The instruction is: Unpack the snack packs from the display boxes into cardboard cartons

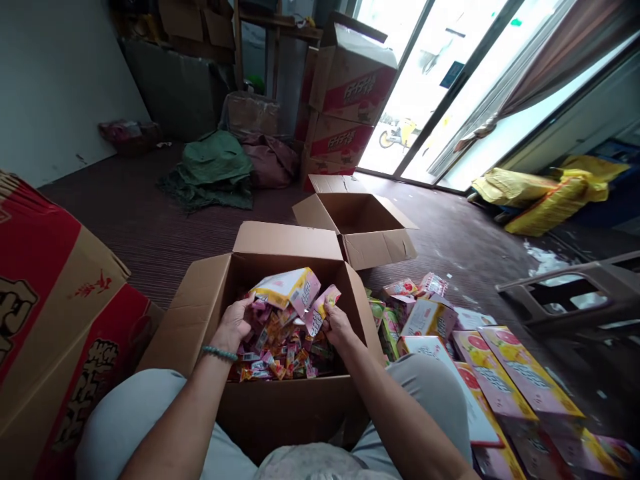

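Note:
An open cardboard box (280,407) stands between my knees, filled with several small colourful snack packets (280,347). My left hand (234,325), with a bead bracelet on the wrist, is closed on a larger yellow and pink packet (287,288) held over the box. My right hand (337,325) grips a smaller pink and yellow packet (320,310) beside it. Both hands are inside the box opening, a little above the pile.
An empty open box (363,230) sits just behind. Flat pink and yellow cartons (505,377) lie on the floor at right. A red printed carton (45,320) stands at left, stacked cartons (345,100) by the glass door, a grey stool (575,297) at right.

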A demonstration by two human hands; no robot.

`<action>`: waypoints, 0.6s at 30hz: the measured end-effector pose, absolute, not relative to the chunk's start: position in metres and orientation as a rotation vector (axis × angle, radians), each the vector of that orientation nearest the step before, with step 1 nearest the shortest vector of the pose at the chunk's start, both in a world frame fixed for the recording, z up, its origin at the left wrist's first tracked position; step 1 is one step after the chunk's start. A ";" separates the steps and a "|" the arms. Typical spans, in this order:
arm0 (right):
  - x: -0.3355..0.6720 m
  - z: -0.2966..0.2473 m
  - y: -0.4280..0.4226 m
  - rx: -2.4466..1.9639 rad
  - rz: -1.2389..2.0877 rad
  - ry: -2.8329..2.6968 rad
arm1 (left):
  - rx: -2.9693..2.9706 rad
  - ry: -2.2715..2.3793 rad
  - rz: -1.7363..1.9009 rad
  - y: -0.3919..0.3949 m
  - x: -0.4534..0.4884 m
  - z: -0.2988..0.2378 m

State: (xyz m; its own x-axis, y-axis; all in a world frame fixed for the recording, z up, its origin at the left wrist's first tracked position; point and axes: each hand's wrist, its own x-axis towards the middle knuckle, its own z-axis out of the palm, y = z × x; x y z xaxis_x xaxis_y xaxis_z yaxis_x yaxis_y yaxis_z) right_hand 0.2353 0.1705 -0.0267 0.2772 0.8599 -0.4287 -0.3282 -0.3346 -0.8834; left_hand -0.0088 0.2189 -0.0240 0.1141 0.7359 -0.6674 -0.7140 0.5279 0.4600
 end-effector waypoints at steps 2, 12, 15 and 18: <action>0.230 -0.029 0.164 -1.404 1.299 -0.556 | 0.061 1.028 1.078 0.217 -0.006 -0.023; 0.192 -0.015 0.173 -1.468 1.305 -0.951 | 0.355 1.190 0.886 0.202 0.014 -0.029; 0.174 -0.001 0.177 -1.440 1.319 -1.046 | 0.684 1.239 0.886 0.198 0.015 -0.031; 0.158 0.012 0.174 -1.427 1.307 -1.164 | 1.023 1.360 0.876 0.186 0.021 -0.040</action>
State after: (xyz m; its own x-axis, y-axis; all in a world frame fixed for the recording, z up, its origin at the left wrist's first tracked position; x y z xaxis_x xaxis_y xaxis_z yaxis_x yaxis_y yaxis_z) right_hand 0.1580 0.1741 0.0117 0.0182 0.9798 -0.1994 0.0855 -0.2002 -0.9760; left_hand 0.0210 0.1861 -0.0400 0.0454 0.9386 -0.3419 0.0765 0.3380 0.9380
